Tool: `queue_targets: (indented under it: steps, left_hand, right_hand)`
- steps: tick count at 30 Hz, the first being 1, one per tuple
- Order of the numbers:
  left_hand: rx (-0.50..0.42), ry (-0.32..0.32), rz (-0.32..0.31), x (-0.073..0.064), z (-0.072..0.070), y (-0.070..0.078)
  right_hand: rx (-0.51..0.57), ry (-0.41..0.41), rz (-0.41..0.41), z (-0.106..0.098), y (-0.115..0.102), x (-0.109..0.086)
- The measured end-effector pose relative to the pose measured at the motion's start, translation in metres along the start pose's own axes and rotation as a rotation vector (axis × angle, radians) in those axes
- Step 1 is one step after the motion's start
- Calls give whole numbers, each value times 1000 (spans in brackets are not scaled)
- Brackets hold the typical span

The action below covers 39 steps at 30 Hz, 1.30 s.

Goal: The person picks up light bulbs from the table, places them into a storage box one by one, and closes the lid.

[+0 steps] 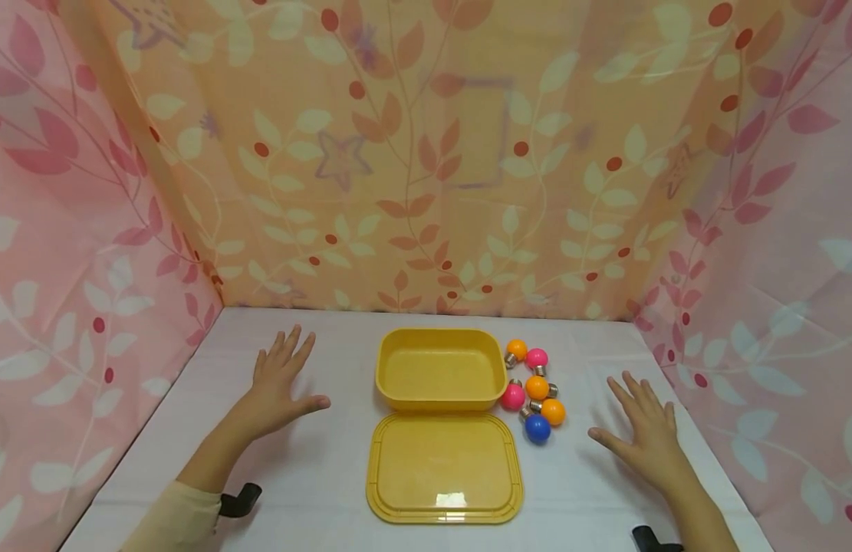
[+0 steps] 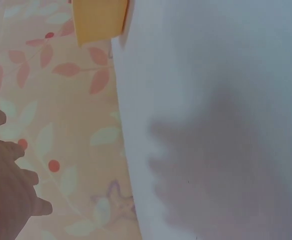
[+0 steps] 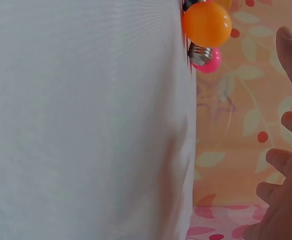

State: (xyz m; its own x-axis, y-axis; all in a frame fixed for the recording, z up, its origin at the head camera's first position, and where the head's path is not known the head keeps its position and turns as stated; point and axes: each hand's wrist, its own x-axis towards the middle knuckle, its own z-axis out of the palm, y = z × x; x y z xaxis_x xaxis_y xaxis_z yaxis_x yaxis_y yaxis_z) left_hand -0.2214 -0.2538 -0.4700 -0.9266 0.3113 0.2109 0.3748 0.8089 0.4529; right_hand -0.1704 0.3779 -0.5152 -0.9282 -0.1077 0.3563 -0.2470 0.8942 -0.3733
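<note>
A yellow plastic box [image 1: 441,405] stands uncovered on the white table, and nothing lies inside it. Its yellow lid [image 1: 444,468] lies flat just in front. Several light bulbs with metal screw bases cluster to the right of the box, among them a blue bulb [image 1: 537,428], a pink bulb [image 1: 512,397] and an orange bulb [image 1: 553,412]. To the left of the box, my left hand [image 1: 277,395] hovers with fingers spread, holding nothing. My right hand [image 1: 643,433] is likewise spread and bare, to the right of the bulbs. In the right wrist view an orange bulb [image 3: 207,24] shows near the top.
Patterned fabric [image 1: 426,153] hangs behind the table, with pink leafy fabric [image 1: 777,230] along both sides. The white tabletop [image 1: 329,491] runs under both arms. A black wrist mount [image 1: 241,501] sticks out beside the left sleeve, and another black mount [image 1: 653,539] at the right wrist.
</note>
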Motion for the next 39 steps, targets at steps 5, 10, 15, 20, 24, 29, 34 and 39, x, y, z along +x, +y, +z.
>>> queue_targets:
  steps: [5,10,15,20,24,29,34,39]
  left_hand:
    - [-65,10,17,4,6,7]
    - [-138,28,58,9,14,11]
    - [-200,1,71,13,20,17]
    - [-276,-35,60,17,25,23]
    - [-296,-49,35,19,29,26]
    - [-325,-48,12,25,34,30]
    - [-375,-61,2,34,43,35]
    - [-417,-70,-4,41,54,41]
  right_hand:
    - [35,0,-8,3,-3,0]
    - [73,-22,10,4,-6,2]
    - [115,-36,21,7,-9,5]
    - [170,-37,25,8,-12,7]
    - [263,-70,71,9,-16,9]
    - [326,-93,117,9,-22,11]
    - [354,-117,160,11,-28,15]
    - [376,-140,189,17,-33,18]
